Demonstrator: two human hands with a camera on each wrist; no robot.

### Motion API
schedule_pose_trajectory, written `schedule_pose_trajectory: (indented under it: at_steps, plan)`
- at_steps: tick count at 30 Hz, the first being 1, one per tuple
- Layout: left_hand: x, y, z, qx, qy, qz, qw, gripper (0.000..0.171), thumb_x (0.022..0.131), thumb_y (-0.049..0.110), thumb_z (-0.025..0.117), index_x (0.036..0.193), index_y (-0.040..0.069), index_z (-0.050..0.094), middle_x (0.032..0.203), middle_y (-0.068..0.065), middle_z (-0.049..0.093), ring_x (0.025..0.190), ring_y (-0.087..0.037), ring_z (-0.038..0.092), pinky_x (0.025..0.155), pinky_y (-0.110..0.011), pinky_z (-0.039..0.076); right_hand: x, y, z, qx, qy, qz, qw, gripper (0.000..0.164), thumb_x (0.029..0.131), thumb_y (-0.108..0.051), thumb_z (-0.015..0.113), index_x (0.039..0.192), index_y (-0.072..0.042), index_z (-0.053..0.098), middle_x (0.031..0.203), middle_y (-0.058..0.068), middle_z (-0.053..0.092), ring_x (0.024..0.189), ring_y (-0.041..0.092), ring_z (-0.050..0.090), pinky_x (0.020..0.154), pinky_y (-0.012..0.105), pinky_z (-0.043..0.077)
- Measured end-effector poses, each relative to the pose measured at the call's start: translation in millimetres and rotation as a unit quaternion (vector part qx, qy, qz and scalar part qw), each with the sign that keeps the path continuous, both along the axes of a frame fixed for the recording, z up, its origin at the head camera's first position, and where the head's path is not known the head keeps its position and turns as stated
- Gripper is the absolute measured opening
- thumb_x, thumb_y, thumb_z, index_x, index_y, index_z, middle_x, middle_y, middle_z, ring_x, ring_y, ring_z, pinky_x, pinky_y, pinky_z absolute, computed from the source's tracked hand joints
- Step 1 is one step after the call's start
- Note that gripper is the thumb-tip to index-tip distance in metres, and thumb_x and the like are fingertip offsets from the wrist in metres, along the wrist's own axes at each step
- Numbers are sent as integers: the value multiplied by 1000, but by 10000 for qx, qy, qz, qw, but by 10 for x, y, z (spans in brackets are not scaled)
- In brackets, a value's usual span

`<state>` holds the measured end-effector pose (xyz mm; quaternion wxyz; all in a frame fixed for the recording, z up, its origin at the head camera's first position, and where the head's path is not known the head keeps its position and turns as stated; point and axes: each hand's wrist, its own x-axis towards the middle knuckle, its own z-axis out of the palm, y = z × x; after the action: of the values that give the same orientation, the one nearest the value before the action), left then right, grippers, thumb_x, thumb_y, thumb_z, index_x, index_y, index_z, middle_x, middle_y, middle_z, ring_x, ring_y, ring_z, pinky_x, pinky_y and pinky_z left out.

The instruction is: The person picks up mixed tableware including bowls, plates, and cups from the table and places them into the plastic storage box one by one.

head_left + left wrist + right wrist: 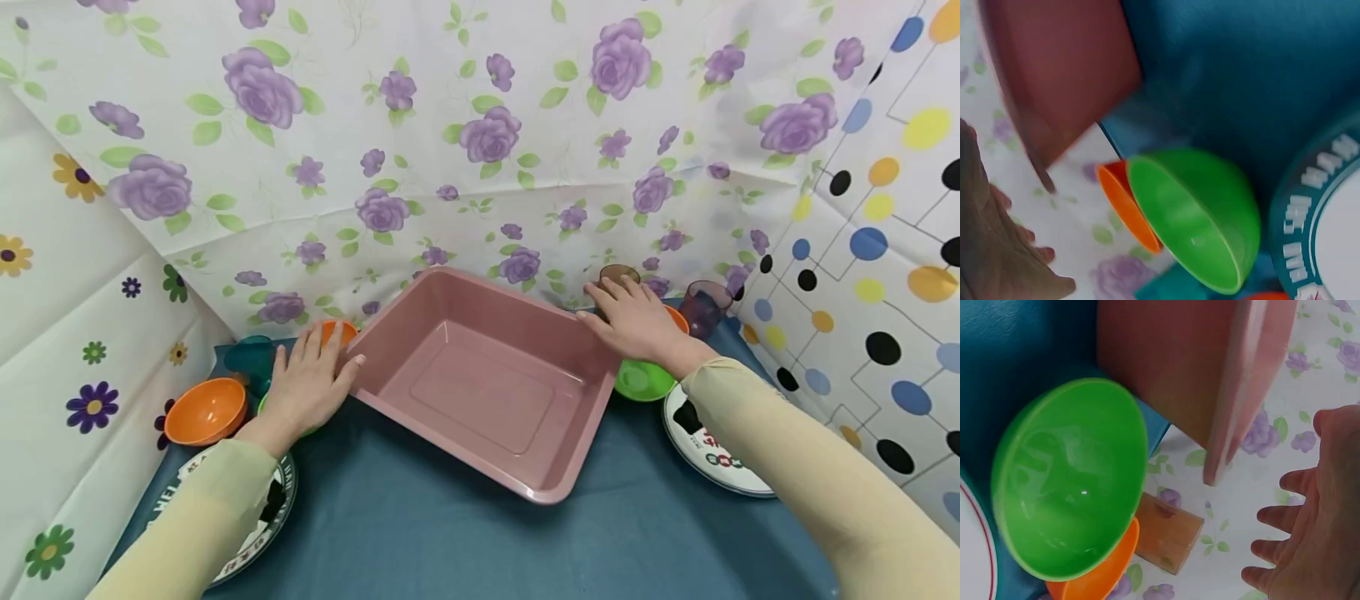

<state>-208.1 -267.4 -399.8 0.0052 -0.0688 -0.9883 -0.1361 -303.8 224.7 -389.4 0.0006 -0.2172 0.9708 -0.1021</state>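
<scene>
A pink rectangular plastic basin (487, 387) stands at an angle on the blue-covered table, with nothing inside it. Beside its left corner is my left hand (311, 387), fingers spread and straight; the left wrist view shows a gap between this hand and the basin. My right hand (637, 321) hovers by the opposite corner, its fingers extended and holding nothing. Below my left hand are a green bowl (1204, 219) and an orange bowl (1125, 203). Under the right one lie another green bowl (1072, 481), an orange bowl (1100, 575) and a brownish clear cup (1169, 534).
Plates (281, 508) lie at the left front, near an orange bowl (206, 412) and a teal cup (251, 358). At right are white plates (720, 454) and a purple clear cup (705, 308). Patterned sheets (450, 167) wall the back and sides.
</scene>
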Motion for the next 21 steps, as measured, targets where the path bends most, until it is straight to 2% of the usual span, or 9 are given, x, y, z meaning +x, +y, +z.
schedule_pose_trajectory:
  at_steps: [4, 7, 9, 11, 12, 14, 17, 19, 21]
  plan:
    - [175, 106, 66, 843, 29, 43, 9964, 82, 109, 54, 34, 163, -1, 6, 166, -30, -1, 149, -56, 6, 115, -72, 7, -35, -82, 73, -182, 97, 139, 9997, 67, 110, -51, 35, 157, -4, 39, 159, 23, 37, 148, 46, 25, 118, 64, 17]
    - [352, 220, 113, 1693, -246, 37, 9852, 85, 109, 50, 38, 161, -4, -3, 166, -30, -8, 149, -56, 3, 115, -72, 9, -69, -150, 129, -256, -140, 234, 9993, 61, 111, -42, 37, 156, -1, 39, 157, 24, 39, 148, 46, 26, 120, 60, 18]
    - [458, 303, 120, 2434, -351, -8, 9693, 83, 110, 45, 42, 162, -1, -4, 167, -29, -7, 150, -52, 1, 115, -73, 8, -98, -192, 153, -333, -386, 272, 9983, 59, 112, -38, 37, 157, -1, 37, 158, 24, 38, 149, 46, 25, 120, 59, 17]
    - [562, 399, 119, 3274, -531, 52, 9434, 81, 109, 40, 46, 164, 7, -5, 168, -24, -5, 152, -48, 1, 115, -73, 7, -144, -238, 155, -469, -621, 320, 9965, 58, 112, -36, 36, 158, -1, 34, 158, 24, 38, 148, 45, 28, 120, 58, 20]
    - [613, 446, 116, 3680, -705, 138, 9271, 81, 109, 38, 46, 164, 11, -7, 168, -21, -7, 152, -45, -1, 116, -72, 8, -173, -262, 157, -521, -738, 336, 9953, 57, 112, -35, 36, 159, -1, 33, 158, 24, 38, 147, 44, 30, 120, 58, 22]
    - [717, 554, 104, 4570, -1194, 472, 8802, 81, 109, 33, 46, 164, 14, -10, 169, -19, -10, 154, -41, -1, 118, -67, 10, -233, -324, 162, -596, -1032, 345, 9923, 58, 113, -34, 34, 160, -1, 30, 159, 23, 37, 146, 43, 33, 118, 58, 26]
    - [847, 740, 45, 5723, -1884, 1218, 7888, 84, 110, 31, 43, 160, 8, -21, 167, -15, -23, 154, -41, -1, 122, -58, 15, -321, -429, 194, -659, -1486, 375, 9860, 58, 113, -32, 32, 161, 0, 25, 161, 24, 32, 147, 41, 32, 118, 57, 27]
    - [909, 878, -10, 6283, -2071, 1560, 7335, 81, 110, 28, 41, 160, 1, -16, 166, -19, -22, 153, -44, 5, 122, -55, 18, -370, -504, 215, -667, -1744, 363, 9817, 58, 112, -29, 30, 161, 1, 23, 163, 24, 29, 149, 41, 29, 119, 56, 25]
    - [940, 1014, -71, 6660, -2075, 1697, 6961, 77, 110, 28, 41, 161, -1, -8, 166, -23, -19, 152, -47, 9, 121, -55, 21, -405, -580, 236, -684, -1926, 390, 9781, 57, 111, -26, 29, 160, 3, 24, 163, 24, 28, 150, 40, 26, 120, 55, 23]
